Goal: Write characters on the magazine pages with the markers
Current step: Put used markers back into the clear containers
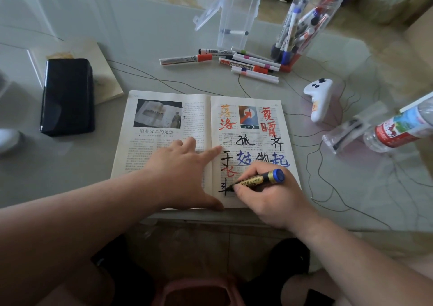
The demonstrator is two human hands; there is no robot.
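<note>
Two hands: both work over the near half of the open magazine point(140, 151), the left hand point(180, 165) across its gutter and the right hand point(264, 198) on its right page.
Left hand: palm down with fingers straight and spread. The index finger reaches over the gutter onto the right page and the thumb lies along the magazine's near edge. It appears to pin the pages flat.
Right hand: thumb and fingers pinch a black-and-gold marker point(260, 179) with a blue end.
Marker axis: lies low and slanted, with the tip toward the magazine's gutter and near edge and the blue end toward its right edge.
Tip: touches a black character point(224, 188) in the near-left corner of the right page, between the two hands.
Direction of travel: by my judgement the next strokes run away from the gutter, toward the magazine's right edge, where the right hand covers the near row.
Nearer hand: the right hand holds the tool. The left thumb is near the tip but apart from it.
Page fill: orange, red, black and blue characters cover the far and middle rows of the right page. I can see no marker writing on the left page.
Spare markers: loose markers point(234, 63) and a clear jar of markers point(302, 24) lie beyond the magazine's far edge, well apart from both hands.
</note>
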